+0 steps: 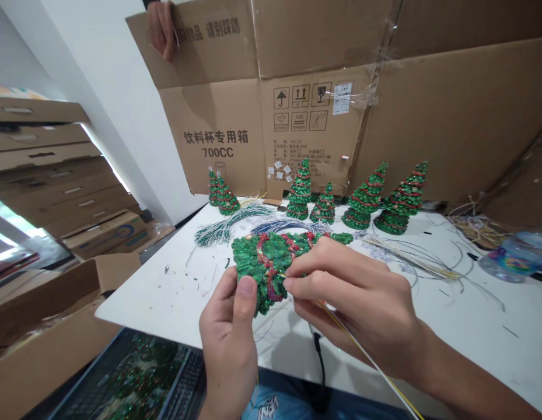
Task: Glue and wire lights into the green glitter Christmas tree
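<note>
My left hand [231, 332] grips a small green glittery Christmas tree [248, 256] at its wide base, thumb on the near side. The tree lies on its side above the table edge, tip to the right, with red garland wound around it. My right hand [353, 291] pinches a thin yellow wire [353, 341] close against the garland. A white strand runs beside the wire from under my right hand to the lower right. My right fingers and knuckles hide part of the tree's lower side.
Several finished-looking trees [300, 189] stand along the back of the white table [165, 297]. Bundles of green wire [227, 224] and dark blue wire [279, 226] lie before them. A plastic bottle [516, 256] is at right. Another person's hand [161, 29] holds the cardboard wall [213, 105]. A crate [187, 379] sits below.
</note>
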### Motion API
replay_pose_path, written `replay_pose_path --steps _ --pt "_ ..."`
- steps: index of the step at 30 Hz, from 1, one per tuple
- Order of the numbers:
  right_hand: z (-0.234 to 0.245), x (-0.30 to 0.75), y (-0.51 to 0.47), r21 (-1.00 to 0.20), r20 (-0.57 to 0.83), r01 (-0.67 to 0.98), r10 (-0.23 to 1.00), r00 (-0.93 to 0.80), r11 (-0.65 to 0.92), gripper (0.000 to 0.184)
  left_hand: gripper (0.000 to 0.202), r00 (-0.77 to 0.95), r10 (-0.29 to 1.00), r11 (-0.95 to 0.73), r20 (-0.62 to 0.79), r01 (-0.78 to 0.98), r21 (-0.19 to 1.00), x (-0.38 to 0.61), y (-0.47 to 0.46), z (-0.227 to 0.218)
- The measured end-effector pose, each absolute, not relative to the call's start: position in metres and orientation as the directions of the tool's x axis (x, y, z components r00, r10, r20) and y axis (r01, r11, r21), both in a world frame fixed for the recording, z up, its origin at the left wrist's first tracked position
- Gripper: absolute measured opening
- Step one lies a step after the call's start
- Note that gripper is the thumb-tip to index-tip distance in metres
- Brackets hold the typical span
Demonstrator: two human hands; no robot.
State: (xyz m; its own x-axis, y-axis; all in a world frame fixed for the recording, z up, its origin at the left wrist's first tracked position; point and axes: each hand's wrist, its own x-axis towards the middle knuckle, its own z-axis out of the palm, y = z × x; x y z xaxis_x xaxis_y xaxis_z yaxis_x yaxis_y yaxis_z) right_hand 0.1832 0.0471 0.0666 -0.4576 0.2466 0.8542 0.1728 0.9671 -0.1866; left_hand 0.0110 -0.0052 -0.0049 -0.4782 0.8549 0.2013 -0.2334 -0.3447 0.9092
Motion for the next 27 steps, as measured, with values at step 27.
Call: replay_pose_path --steps 27 --pt "0.068 0.182 0.050 -0.306 0.861 0.137 0.335 -0.383 0.942 0.016 0.042 -0.649 0.736 -0.399 0.191 -0.188 0.897 0.014 -0.005 0.001"
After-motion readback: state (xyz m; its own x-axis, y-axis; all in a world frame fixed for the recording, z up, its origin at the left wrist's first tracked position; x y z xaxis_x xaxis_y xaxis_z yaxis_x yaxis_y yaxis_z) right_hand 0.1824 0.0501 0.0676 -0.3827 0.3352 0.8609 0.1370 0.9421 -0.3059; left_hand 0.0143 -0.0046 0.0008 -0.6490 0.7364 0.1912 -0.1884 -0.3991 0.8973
